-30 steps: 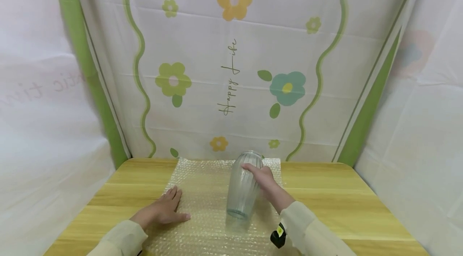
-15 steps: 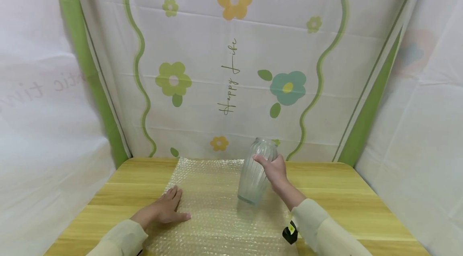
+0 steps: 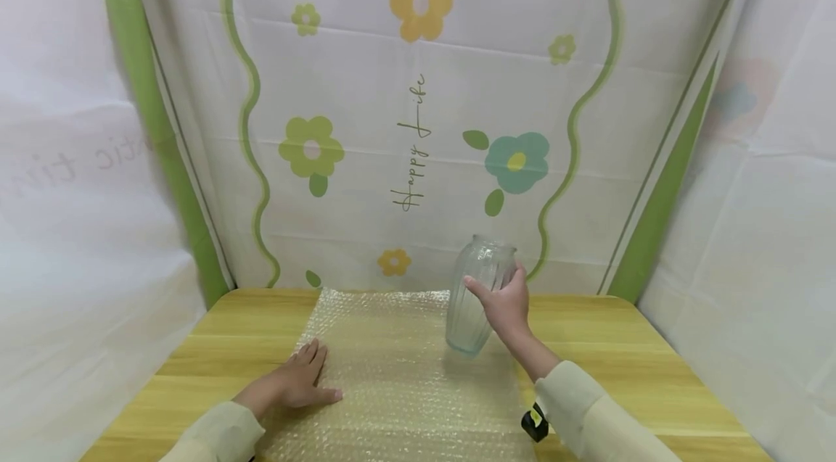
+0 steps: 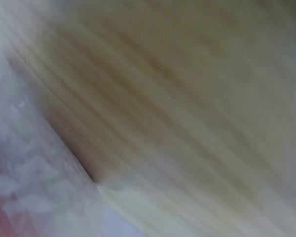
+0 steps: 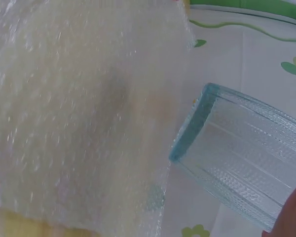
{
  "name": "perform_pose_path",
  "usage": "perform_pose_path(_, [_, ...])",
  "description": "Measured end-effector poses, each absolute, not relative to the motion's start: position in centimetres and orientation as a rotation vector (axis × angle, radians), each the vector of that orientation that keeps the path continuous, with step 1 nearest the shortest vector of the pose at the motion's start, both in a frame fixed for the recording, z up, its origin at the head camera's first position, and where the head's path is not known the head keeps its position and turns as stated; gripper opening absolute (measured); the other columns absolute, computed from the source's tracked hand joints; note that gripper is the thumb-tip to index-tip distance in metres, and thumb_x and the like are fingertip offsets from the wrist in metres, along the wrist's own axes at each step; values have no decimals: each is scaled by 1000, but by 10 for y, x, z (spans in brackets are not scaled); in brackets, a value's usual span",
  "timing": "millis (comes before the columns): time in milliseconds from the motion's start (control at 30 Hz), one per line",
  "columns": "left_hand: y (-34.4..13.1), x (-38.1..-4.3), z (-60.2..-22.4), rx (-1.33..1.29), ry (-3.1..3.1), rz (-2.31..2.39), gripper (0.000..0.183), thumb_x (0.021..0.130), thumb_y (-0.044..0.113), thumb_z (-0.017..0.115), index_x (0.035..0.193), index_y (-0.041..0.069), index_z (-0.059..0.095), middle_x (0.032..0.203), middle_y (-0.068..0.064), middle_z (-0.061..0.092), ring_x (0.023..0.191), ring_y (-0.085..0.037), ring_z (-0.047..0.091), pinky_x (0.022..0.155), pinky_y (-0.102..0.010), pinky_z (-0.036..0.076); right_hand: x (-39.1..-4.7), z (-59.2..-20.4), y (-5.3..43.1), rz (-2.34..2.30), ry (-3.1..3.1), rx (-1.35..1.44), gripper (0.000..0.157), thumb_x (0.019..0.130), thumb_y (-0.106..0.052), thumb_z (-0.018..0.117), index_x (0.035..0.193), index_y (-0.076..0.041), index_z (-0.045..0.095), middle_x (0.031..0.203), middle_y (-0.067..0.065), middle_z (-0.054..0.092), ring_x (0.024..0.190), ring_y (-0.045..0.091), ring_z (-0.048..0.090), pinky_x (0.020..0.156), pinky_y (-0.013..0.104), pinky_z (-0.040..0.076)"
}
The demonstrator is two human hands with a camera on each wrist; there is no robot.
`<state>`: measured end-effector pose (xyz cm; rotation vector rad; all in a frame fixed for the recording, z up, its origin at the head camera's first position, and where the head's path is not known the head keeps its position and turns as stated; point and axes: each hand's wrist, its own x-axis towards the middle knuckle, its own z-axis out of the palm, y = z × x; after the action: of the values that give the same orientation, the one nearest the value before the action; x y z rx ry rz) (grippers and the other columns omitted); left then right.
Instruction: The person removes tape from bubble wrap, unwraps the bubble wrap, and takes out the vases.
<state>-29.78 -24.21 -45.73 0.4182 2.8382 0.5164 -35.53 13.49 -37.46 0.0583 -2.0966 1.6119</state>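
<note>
A clear ribbed glass vase (image 3: 475, 302) is gripped by my right hand (image 3: 508, 302), thumb across its near side and the other fingers mostly hidden behind it. It tilts slightly, mouth up, over the right part of a bubble wrap sheet (image 3: 398, 389). In the right wrist view, the thick bluish base of the vase (image 5: 246, 148) points toward the bubble wrap (image 5: 79, 108). My left hand (image 3: 294, 381) rests flat with fingers spread on the sheet's left edge. The left wrist view is blurred and shows mainly wood grain beside some wrap (image 4: 34, 168).
The bubble wrap lies on a wooden table (image 3: 607, 360), reaching from its back edge toward me. A white flowered curtain (image 3: 353, 85) hangs right behind the table, with white cloth (image 3: 751, 230) at both sides. A black wrist device (image 3: 535, 423) sits by my right sleeve.
My right hand has carried the vase up, back and to the right, and it now stands more upright. My left hand has stayed in place on the bubble wrap.
</note>
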Motion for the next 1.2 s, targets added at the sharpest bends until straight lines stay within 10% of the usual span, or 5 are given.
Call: perform_pose_path(1200, [-241, -295, -454, 415, 2844, 517, 104, 84, 60, 65, 147, -13, 25, 152, -37, 14, 140, -51, 12, 111, -60, 17, -353, -385, 210, 1192, -1778, 296, 106, 57, -8, 94, 144, -9, 34, 136, 13, 46, 124, 27, 45, 102, 44, 37])
